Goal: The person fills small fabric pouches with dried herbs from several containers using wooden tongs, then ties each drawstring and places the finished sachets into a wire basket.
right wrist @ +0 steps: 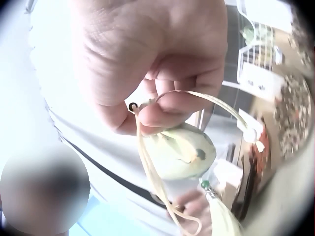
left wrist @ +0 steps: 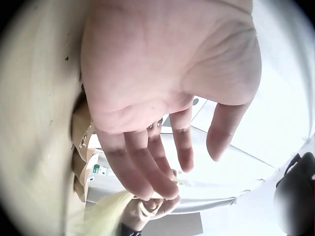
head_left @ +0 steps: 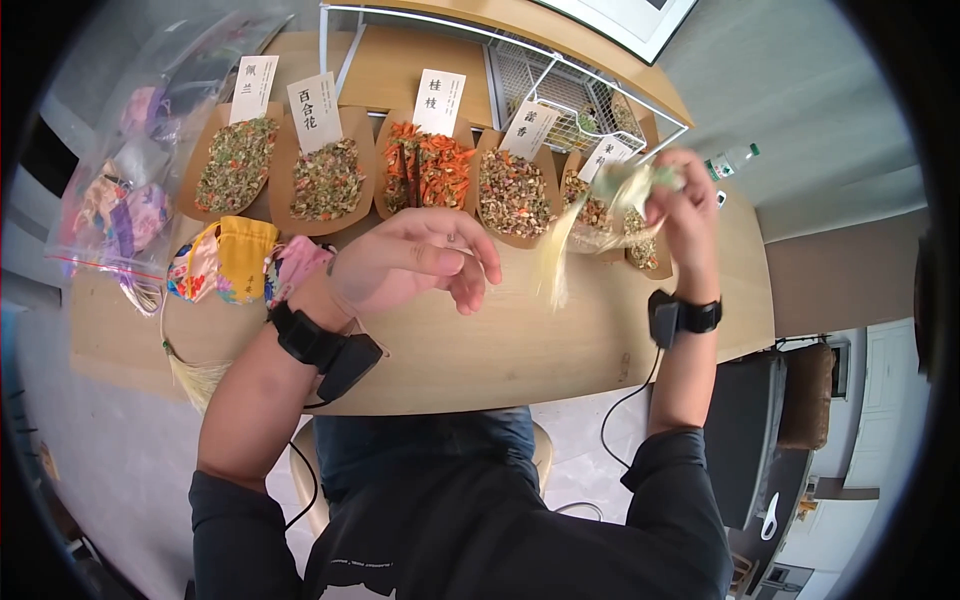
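In the head view, I am pinching one small pale-green cloth pouch point(head_left: 615, 182) in the curled fingers of my right hand point(head_left: 685, 205), to the right of the brown paper tray of orange-red herb pieces point(head_left: 440, 168). One pale-yellow thread tassel point(head_left: 560, 255) is hanging from it. My left hand point(head_left: 405, 262) is hovering in front of that tray, loosely bent and holding nothing. Two brown paper trays of mixed dried herbs point(head_left: 328, 185) are lying left of it and three right of it; five white printed cards point(head_left: 437, 102) are showing among the six. Three patterned cloth pouches point(head_left: 248, 258) are lying to its left.

From the left wrist, my left fingers are hanging relaxed, gripping nothing.

From the right wrist, my fingers are closing over the pale-green pouch's top; one green bead point(right wrist: 205, 184) is sitting between pouch and tassel.
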`<state>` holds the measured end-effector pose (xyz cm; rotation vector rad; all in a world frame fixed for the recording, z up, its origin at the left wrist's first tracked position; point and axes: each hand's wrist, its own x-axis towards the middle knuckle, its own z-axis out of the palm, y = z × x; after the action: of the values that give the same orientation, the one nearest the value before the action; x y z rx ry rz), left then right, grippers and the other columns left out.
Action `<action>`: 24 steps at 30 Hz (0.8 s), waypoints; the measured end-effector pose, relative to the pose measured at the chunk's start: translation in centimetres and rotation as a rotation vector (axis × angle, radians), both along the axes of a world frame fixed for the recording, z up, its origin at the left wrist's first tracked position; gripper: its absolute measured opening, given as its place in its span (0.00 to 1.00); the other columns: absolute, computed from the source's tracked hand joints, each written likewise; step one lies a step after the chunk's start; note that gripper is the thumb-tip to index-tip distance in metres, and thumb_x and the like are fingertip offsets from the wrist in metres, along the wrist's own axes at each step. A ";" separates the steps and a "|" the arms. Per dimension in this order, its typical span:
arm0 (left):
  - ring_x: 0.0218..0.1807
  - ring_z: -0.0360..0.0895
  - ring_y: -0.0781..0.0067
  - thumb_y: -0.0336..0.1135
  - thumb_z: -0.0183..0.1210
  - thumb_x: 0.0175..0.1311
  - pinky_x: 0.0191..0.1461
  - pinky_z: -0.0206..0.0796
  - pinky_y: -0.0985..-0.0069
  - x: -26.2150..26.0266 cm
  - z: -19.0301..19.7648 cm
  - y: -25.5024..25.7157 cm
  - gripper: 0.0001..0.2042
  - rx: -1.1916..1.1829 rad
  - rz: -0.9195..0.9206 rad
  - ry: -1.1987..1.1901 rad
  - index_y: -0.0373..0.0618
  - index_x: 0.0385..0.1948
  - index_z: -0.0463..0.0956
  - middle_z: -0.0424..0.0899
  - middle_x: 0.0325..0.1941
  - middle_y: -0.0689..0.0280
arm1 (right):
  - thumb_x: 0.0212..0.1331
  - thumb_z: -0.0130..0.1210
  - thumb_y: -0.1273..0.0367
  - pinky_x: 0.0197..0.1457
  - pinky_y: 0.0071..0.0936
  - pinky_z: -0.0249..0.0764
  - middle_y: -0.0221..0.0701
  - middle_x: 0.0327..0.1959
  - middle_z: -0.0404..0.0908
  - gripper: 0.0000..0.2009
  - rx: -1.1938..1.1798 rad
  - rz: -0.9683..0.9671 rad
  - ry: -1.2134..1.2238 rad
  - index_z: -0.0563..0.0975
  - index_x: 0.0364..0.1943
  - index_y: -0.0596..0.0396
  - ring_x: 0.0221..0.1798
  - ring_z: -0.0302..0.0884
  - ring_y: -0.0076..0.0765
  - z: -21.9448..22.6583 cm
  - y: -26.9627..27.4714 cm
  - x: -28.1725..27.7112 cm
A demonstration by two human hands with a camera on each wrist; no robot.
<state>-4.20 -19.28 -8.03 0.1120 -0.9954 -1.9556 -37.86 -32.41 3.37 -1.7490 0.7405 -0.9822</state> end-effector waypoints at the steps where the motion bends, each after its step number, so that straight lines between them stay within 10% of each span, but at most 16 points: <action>1: 0.46 0.87 0.65 0.38 0.62 0.72 0.53 0.79 0.67 0.0 -0.1 0.0 0.18 0.005 0.000 -0.003 0.32 0.55 0.79 0.86 0.52 0.56 | 0.64 0.61 0.78 0.37 0.17 0.78 0.30 0.40 0.88 0.14 -0.112 -0.130 0.045 0.80 0.54 0.59 0.34 0.85 0.21 0.2 -1.4 -0.7; 6: 0.45 0.87 0.67 0.40 0.62 0.72 0.52 0.79 0.69 -0.2 -0.2 -0.2 0.18 -0.026 -0.022 -0.057 0.33 0.53 0.80 0.87 0.50 0.57 | 0.67 0.64 0.73 0.46 0.26 0.84 0.32 0.47 0.92 0.17 -0.723 -0.412 0.482 0.85 0.59 0.49 0.40 0.89 0.28 -1.2 -5.1 -1.3; 11: 0.45 0.87 0.68 0.40 0.63 0.72 0.51 0.79 0.71 -0.2 -0.3 -0.3 0.18 -0.048 -0.027 -0.123 0.34 0.52 0.81 0.88 0.49 0.58 | 0.67 0.65 0.70 0.47 0.36 0.81 0.42 0.49 0.91 0.16 -0.826 -0.414 0.689 0.86 0.58 0.42 0.45 0.90 0.50 -3.5 -6.5 -0.5; 24: 0.46 0.87 0.66 0.36 0.62 0.71 0.52 0.79 0.69 -0.4 -0.1 -0.2 0.16 -0.029 -0.020 -0.208 0.32 0.51 0.80 0.87 0.49 0.56 | 0.73 0.58 0.56 0.54 0.46 0.80 0.51 0.49 0.88 0.18 -0.451 -0.599 0.880 0.85 0.55 0.54 0.51 0.87 0.59 -4.6 -16.1 1.0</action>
<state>-4.58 -19.44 -8.15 0.2951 -1.1636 -1.9761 -36.89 -48.48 -1.24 -2.4502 1.7842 -0.7485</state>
